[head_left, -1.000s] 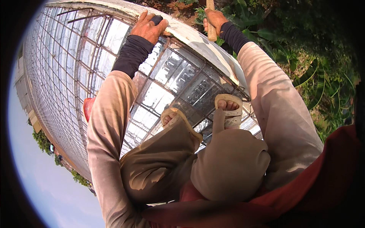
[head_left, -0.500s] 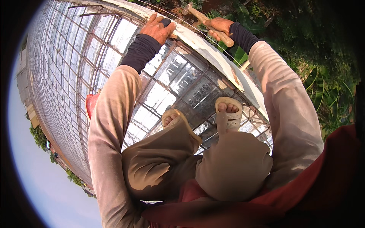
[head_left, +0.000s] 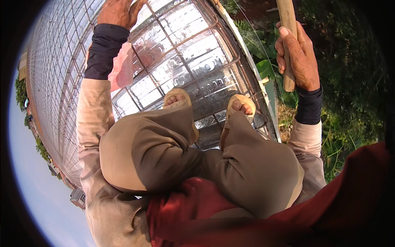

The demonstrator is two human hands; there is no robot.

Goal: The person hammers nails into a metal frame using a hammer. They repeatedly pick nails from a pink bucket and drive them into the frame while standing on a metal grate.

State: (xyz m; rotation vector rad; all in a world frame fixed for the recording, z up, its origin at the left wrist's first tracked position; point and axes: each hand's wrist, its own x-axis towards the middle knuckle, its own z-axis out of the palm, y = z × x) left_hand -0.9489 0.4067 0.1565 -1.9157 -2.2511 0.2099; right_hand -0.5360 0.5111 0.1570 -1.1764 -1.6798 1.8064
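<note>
My right hand (head_left: 299,53) is closed round the wooden handle (head_left: 289,61) of a hammer, out over the greenery beyond the edge. The hammer's head lies outside the picture. My left hand (head_left: 117,13) is at the upper left, over the steel bar mesh (head_left: 181,55). The frame's top cuts off its fingers, so what they grip, if anything, is hidden. Beside my left wrist is a reddish, partly see-through flat piece (head_left: 122,68). Shiny silvery sheeting (head_left: 189,24) lies under the bars.
My sandalled feet (head_left: 242,107) stand on the mesh close to the pale edge board (head_left: 251,61). A thin line (head_left: 255,31) runs outside that edge. Past it are leafy plants (head_left: 267,76) at a lower level. The mesh stretches far to the left.
My left hand has left the edge board and moved left over the mesh. My right hand, still holding the hammer, has shifted right and its handle now points more upright. The view has turned.
</note>
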